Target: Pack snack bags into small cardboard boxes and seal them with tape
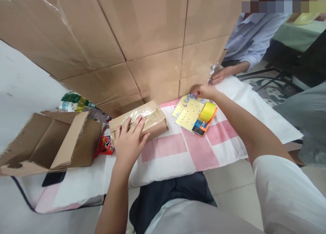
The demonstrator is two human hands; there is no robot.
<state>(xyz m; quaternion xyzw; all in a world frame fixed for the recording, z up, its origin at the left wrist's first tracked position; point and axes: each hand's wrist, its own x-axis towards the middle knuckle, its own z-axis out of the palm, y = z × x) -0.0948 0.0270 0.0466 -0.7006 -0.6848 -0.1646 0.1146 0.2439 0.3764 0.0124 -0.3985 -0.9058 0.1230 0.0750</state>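
Observation:
My left hand [129, 135] lies with spread fingers on top of a small cardboard box [155, 123], which has shiny clear tape over its upper face. At the far edge of two yellow patterned sheets [187, 113], my right hand [205, 91] has its fingers curled and pressed together. Whatever is between those fingertips is too small to make out. An orange tape dispenser [203, 125] with a yellow roll rests partly on the sheets' right side.
Stacked cardboard cartons [155, 67] form a wall behind. An open cardboard box [68, 139] stands left, near a red snack packet [105, 142], a green bag [73, 101] and a black phone [54, 177]. Another person's hand [220, 75] rests at the right. A pink-and-white cloth [163, 149] covers the table.

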